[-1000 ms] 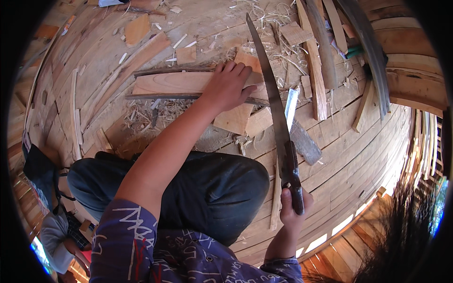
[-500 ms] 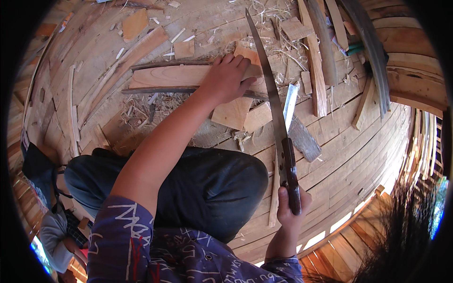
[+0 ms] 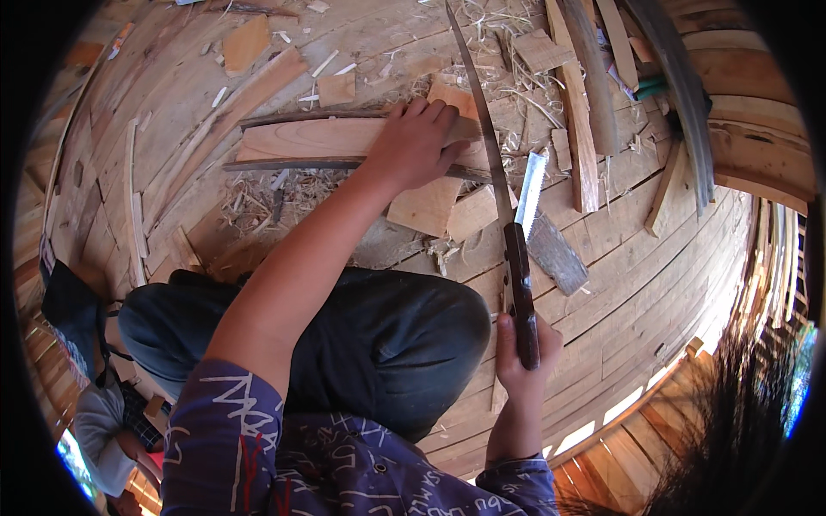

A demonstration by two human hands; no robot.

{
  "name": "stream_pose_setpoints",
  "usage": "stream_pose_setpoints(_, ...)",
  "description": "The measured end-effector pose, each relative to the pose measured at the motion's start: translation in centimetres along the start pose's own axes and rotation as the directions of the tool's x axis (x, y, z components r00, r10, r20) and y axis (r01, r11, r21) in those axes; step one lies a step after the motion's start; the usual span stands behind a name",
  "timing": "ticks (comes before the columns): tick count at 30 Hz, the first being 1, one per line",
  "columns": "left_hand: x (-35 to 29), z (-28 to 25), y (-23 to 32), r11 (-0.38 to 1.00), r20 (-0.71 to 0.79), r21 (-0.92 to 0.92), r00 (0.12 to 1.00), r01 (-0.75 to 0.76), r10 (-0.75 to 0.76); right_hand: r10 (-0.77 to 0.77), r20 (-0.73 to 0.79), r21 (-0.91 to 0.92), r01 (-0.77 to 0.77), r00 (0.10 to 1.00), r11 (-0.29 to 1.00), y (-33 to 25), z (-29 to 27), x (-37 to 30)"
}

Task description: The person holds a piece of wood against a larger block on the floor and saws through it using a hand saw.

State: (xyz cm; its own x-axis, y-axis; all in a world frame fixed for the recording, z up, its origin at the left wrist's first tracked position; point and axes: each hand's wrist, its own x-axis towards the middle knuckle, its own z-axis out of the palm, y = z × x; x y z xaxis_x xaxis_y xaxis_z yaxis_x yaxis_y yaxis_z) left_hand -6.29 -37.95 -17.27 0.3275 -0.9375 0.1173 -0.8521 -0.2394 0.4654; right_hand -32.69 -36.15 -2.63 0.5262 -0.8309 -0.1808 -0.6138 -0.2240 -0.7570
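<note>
My right hand is closed round the dark handle of a handsaw. The saw's long, slim curved blade points away from me and crosses the right end of a wooden board. My left hand grips that board near the same end, its fingers bent over the far edge and the thumb toward the blade. The board has dark, rough long edges and a pale top face. Wood blocks lie by its near side, close to that end; whether they bear its weight is hidden.
A second saw blade with coarse teeth lies right of the handsaw, beside a grey wood offcut. Long planks lie at the far right. Shavings and scraps litter the plank floor. Another person sits at the lower left.
My right hand has pushed the handsaw forward, away from me, so its tip now reaches the picture's top edge. The left hand and the board stay in place.
</note>
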Motion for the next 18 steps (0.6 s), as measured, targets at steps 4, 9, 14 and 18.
stream_pose_setpoints(4,-0.1,0.0,0.0,1.0,-0.005,-0.008,1.0,-0.011,0.011,0.07,0.012,-0.066,-0.07,0.997,0.995,0.3,-2.2,-3.1)
stream_pose_setpoints(9,-0.4,-0.1,-0.3,0.998,-0.049,-0.031,0.998,-0.046,0.044,0.049,-0.015,-0.023,-0.05,0.999,0.999,0.0,-1.6,-2.4)
stream_pose_setpoints(14,-0.5,0.3,-0.1,0.998,-0.085,-0.02,0.995,-0.061,0.059,0.006,-0.011,0.023,-0.006,1.0,1.0,-0.1,0.7,1.3)
stream_pose_setpoints(18,0.1,0.0,0.0,1.0,0.024,-0.017,1.0,0.012,-0.011,0.043,-0.017,0.001,-0.043,0.999,0.999,-0.3,0.5,0.9)
